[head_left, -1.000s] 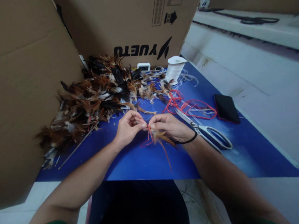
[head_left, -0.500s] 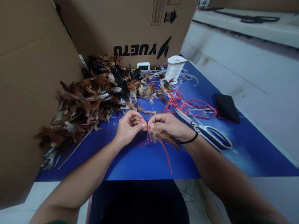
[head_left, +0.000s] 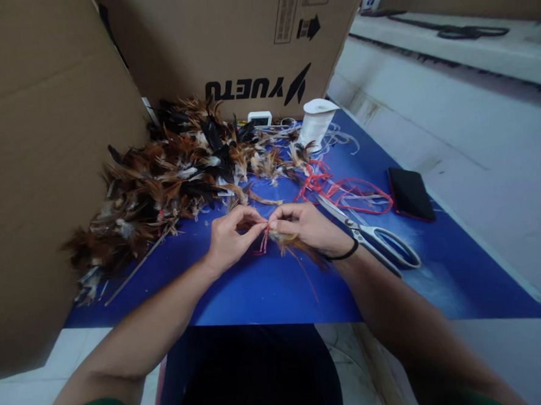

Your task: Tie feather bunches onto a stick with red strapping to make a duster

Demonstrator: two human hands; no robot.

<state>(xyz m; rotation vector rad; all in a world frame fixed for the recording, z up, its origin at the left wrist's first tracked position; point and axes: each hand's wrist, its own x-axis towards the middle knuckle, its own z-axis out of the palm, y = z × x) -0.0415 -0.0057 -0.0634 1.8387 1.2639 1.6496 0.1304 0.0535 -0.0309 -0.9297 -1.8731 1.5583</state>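
My left hand (head_left: 236, 234) pinches a thin red string (head_left: 264, 242) between thumb and forefinger, and a loop of it hangs below the fingertips. My right hand (head_left: 302, 228) is closed on a small bunch of brown feathers (head_left: 298, 248), whose tips point down and right from under the palm. Both sets of fingertips meet over the table, where string and feather ends come together; the exact contact is hidden by the fingers. A thin reddish strand trails down below my right hand. Just right of that hand lie scissors (head_left: 361, 233) with light handles.
A large feather pile (head_left: 172, 172) covers the table's left and back. Red cord (head_left: 343, 192) lies tangled near the scissors. A white spool (head_left: 315, 126), a small white device (head_left: 260, 119) and a phone (head_left: 410, 193) also lie on the blue table (head_left: 267, 300). Cardboard boxes (head_left: 242, 39) stand behind and left.
The red string below my left fingers has pulled into a narrower loop. The trailing strand has swung slightly right. My left fingers have straightened a little; both hands stay in nearly the same place.
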